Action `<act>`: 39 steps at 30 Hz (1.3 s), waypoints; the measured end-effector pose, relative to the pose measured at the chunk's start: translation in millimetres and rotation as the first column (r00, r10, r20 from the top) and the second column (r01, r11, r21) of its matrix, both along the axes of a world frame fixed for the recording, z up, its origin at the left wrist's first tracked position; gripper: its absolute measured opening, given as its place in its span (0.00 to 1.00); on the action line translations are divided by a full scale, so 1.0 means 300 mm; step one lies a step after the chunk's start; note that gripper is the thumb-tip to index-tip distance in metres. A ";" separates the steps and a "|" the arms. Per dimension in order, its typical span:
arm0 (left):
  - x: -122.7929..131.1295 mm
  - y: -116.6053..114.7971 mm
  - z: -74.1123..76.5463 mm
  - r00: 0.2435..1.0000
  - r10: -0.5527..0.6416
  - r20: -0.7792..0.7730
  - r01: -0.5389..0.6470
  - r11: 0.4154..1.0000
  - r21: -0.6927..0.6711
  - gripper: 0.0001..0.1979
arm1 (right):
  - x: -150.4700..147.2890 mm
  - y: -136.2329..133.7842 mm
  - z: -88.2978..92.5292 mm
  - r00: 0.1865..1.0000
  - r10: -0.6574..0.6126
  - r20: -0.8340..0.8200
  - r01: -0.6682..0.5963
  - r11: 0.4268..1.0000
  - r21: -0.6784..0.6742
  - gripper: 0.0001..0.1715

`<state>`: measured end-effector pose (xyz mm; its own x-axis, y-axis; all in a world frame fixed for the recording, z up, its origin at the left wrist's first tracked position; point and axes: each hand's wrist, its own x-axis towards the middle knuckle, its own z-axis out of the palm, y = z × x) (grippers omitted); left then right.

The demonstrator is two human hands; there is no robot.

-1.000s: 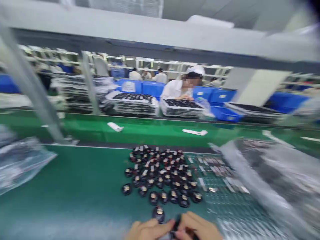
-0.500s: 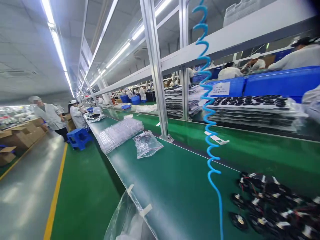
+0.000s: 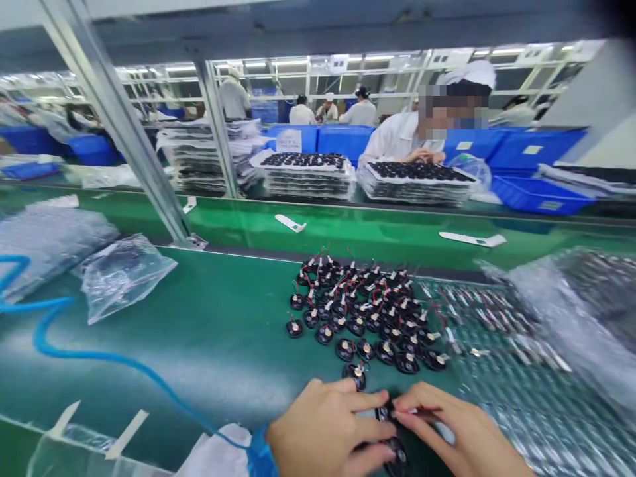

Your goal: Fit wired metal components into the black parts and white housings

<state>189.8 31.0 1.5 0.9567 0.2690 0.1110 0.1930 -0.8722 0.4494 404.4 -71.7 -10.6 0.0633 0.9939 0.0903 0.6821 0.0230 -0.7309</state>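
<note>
My left hand (image 3: 332, 427) lies at the bottom centre with its fingers spread, fingertips touching a black round part (image 3: 397, 457) and another just above it. From the right, my right hand (image 3: 454, 424) pinches at the upper of these parts; what its fingertips hold is too small to name. Just beyond, several black parts with red wires and white tabs (image 3: 355, 324) are spread over the green table (image 3: 223, 338). A clear ribbed tray (image 3: 527, 391) with small wired pieces is to the right of my right hand.
A blue coiled hose (image 3: 124, 361) crosses the left side. Clear bags (image 3: 126, 271) and stacked clear trays (image 3: 44, 238) lie at left. Across the green belt (image 3: 338, 235), a person (image 3: 397, 136) works beside stacked trays and blue bins. A metal post (image 3: 119, 126) stands at left.
The view has swung right and down towards the table. Both my hands have come into view at the black parts. The hose and clear bags now appear further left.
</note>
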 end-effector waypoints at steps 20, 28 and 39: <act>0.000 0.005 -0.004 0.998 -0.015 -0.062 0.011 0.999 -0.053 0.14 | -0.071 0.004 -0.003 0.805 0.111 0.583 -0.160 0.987 0.033 0.31; 0.004 0.011 0.007 0.996 -0.009 -0.084 0.005 0.999 -0.045 0.13 | -0.028 0.022 0.004 0.965 0.086 0.247 -0.110 0.991 0.082 0.18; -0.005 0.002 -0.019 0.996 -0.006 0.088 0.006 1.000 0.005 0.14 | -0.028 -0.093 0.031 0.892 -0.451 0.033 0.401 0.823 0.402 0.07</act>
<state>188.4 31.7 -4.2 0.9448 0.2626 0.1958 0.1478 -0.8752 0.4606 396.1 -99.5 -1.2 0.4366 0.7584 0.4840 0.7697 -0.0364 -0.6374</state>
